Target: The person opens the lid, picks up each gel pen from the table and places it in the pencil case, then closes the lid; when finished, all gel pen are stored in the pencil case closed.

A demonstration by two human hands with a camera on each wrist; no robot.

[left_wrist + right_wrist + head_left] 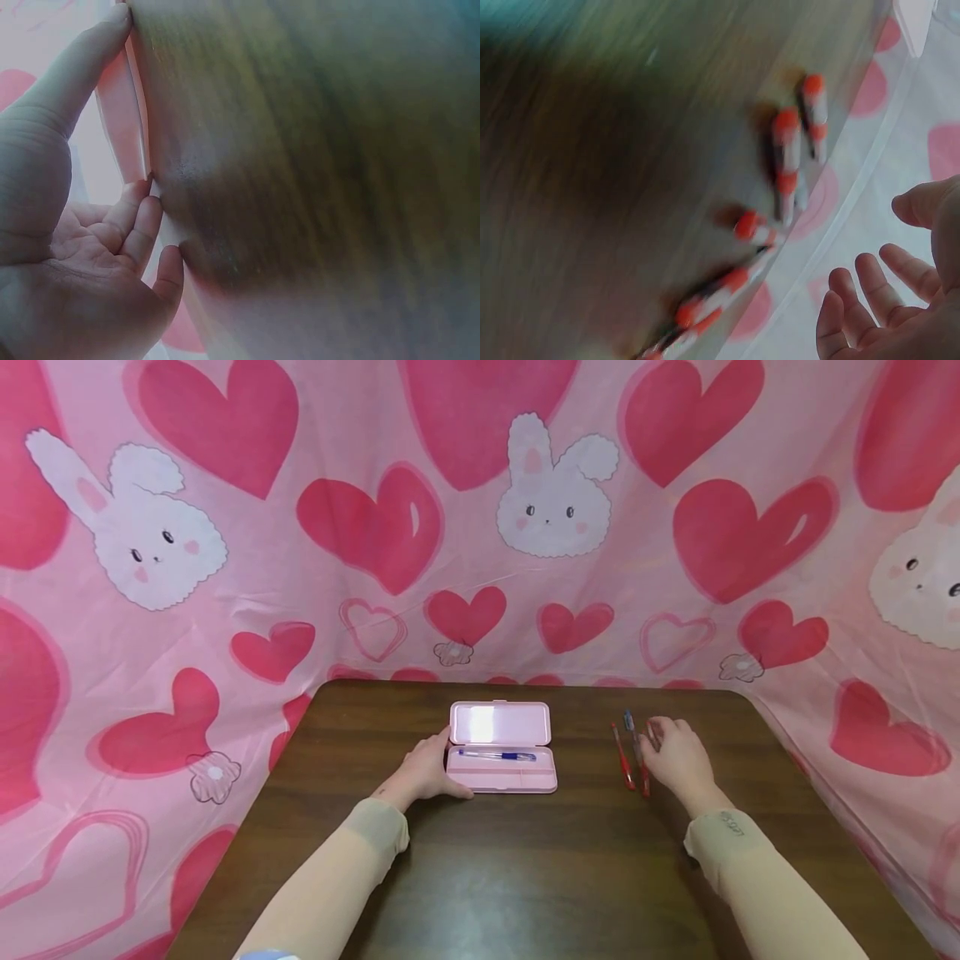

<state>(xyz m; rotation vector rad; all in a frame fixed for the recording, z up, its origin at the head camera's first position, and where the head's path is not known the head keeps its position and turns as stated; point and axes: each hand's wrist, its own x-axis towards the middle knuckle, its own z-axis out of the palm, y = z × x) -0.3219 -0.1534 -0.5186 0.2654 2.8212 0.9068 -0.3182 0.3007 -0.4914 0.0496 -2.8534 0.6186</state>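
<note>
A pink pencil case (483, 780) lies on the table with its lid raised, and a blue pen (517, 757) lies in its rear compartment. My left hand (425, 770) grips the left side of the case, thumb at the front corner and fingers around the far side. In the left wrist view the thumb and fingertips touch the case's pink edge (124, 127). To the right, my right hand (678, 760) hovers beside a red pen (622, 757) and a blue-capped pen (628, 721). The right wrist view shows its fingers spread and holding nothing, near several red-tipped pens (786, 150).
The dark wooden table (480, 877) has its far edge against a pink cloth (465, 560) printed with hearts and rabbits. That cloth also hangs along both sides.
</note>
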